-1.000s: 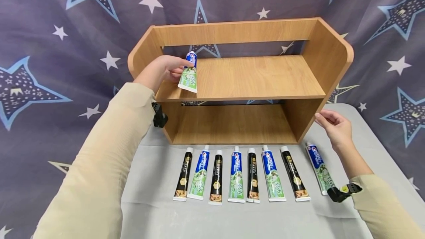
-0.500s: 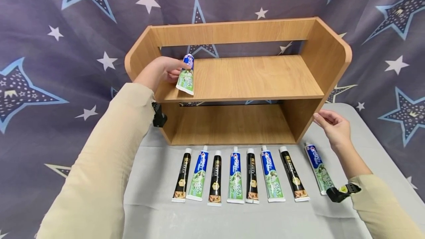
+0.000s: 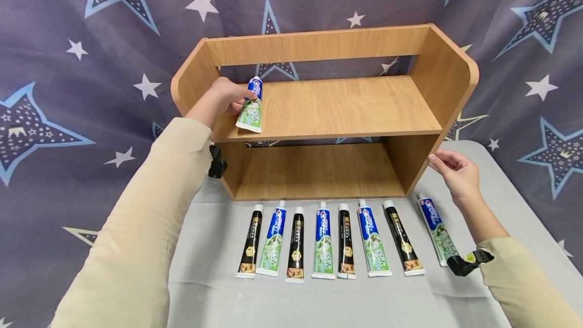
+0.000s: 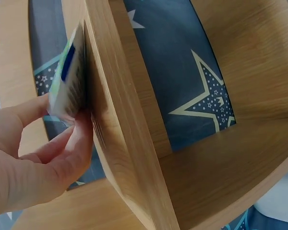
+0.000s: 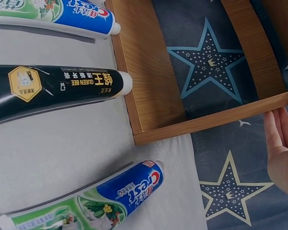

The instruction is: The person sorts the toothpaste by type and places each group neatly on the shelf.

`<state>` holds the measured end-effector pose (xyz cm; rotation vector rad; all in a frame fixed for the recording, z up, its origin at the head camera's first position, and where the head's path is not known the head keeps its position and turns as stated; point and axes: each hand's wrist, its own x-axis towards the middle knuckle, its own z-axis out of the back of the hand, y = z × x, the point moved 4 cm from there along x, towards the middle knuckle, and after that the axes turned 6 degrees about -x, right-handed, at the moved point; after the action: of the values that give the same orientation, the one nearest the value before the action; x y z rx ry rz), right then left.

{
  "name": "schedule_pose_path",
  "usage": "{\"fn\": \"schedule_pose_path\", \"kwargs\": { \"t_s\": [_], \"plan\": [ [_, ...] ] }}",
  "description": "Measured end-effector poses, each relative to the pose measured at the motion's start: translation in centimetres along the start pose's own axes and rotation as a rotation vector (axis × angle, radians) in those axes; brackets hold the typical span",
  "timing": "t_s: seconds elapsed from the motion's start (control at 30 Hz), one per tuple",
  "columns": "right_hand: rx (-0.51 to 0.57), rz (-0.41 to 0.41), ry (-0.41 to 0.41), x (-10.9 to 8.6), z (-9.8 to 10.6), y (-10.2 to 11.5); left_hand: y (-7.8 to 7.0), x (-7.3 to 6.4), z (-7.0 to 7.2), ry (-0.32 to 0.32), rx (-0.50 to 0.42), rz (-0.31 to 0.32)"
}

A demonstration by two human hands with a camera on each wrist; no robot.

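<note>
In the head view, my left hand [image 3: 231, 96] pinches a blue and green Crest toothpaste tube [image 3: 250, 110] at the left end of the wooden shelf's [image 3: 346, 105] upper board. The tube's cap points to the back and its flat end sits right at the board's front edge. From the left wrist, the tube [image 4: 69, 81] appears edge-on, thumb and fingers on either side of it. At the shelf's right side panel, my right hand [image 3: 460, 173] holds the front edge; in the right wrist view its fingers [image 5: 278, 127] lie along the panel's outer face.
A row of several toothpaste tubes lies before the shelf, black Queen Bee tubes [image 3: 297, 247] alternating with Crest tubes [image 3: 323, 244]. The rightmost Crest tube [image 3: 437, 229] lies under my right forearm. A grey cloth [image 3: 273, 302] covers the table; a starry curtain [image 3: 114, 65] hangs behind.
My left hand has brought the Crest tube slightly left and lower, closer to the upper board's front edge. The right hand keeps its place on the side panel.
</note>
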<state>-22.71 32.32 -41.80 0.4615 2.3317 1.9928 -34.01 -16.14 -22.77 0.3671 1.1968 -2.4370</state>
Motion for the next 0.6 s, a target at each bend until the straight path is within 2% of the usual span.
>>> {"fn": "schedule_pose_path", "kwargs": {
  "t_s": [0.1,0.2,0.23,0.33,0.37,0.43,0.47,0.6],
  "plan": [
    [-0.013,0.013,-0.016,2.0,2.3,-3.3,0.1,0.0,0.3,-0.024,0.019,-0.017],
    [-0.013,0.022,0.001,4.4,4.9,-7.0,0.2,0.0,0.4,-0.03,0.009,-0.017],
    [0.02,0.012,0.011,4.6,5.0,-7.2,0.2,0.0,0.4,-0.032,0.01,-0.016],
    [-0.005,0.015,0.019,5.5,5.9,-8.5,0.3,0.0,0.5,-0.043,0.026,-0.017],
    [-0.004,0.012,0.003,5.4,5.8,-8.4,0.3,0.0,0.5,-0.05,0.031,-0.02],
    [0.011,-0.002,0.003,4.3,4.6,-6.6,0.3,0.0,0.6,-0.059,0.04,-0.021],
    [-0.015,0.012,-0.01,4.0,4.3,-6.2,0.3,-0.1,0.6,-0.064,0.04,-0.02],
    [0.007,0.017,0.002,0.8,0.9,-1.3,0.4,-0.1,0.9,-0.075,0.025,-0.001]
  ]
}}
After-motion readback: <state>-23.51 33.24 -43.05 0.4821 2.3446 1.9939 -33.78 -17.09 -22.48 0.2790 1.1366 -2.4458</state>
